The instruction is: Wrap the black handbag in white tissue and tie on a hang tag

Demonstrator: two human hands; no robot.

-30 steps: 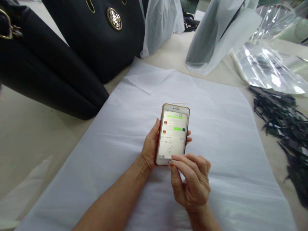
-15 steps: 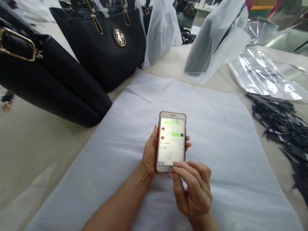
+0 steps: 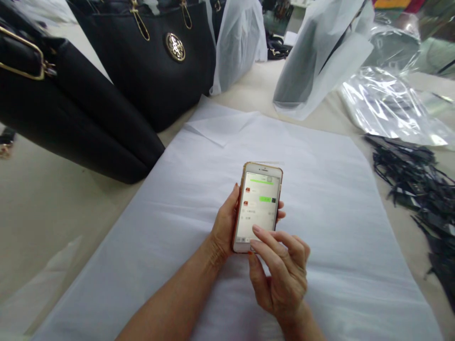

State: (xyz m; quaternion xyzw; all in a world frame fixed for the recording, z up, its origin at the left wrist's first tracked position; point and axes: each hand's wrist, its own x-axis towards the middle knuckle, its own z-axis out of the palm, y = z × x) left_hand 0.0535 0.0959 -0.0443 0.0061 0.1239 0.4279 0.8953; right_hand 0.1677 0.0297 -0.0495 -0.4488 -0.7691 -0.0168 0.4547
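Observation:
A white smartphone (image 3: 261, 203) in a gold-edged case shows a lit chat screen with green bubbles. My left hand (image 3: 225, 222) is wrapped round it from the left, its fingertips showing past the right edge. Over the lower part of the screen is my right hand (image 3: 282, 270), its fingers apart and holding nothing; whether a fingertip touches the glass I cannot tell. Beneath both hands spreads a large white sheet of thin paper (image 3: 177, 237) with a folded far corner.
Black handbags stand at the left, one with a round gold emblem (image 3: 175, 47). Bags in translucent white wrapping (image 3: 238, 47) stand at the back. To the right lie clear plastic sleeves (image 3: 387, 104) and a heap of black straps or tags (image 3: 415, 175).
The phone has tilted slightly and shifted right with my left hand. My right hand's fingers have moved a little up and left. The handwritten stroke on the screen is gone.

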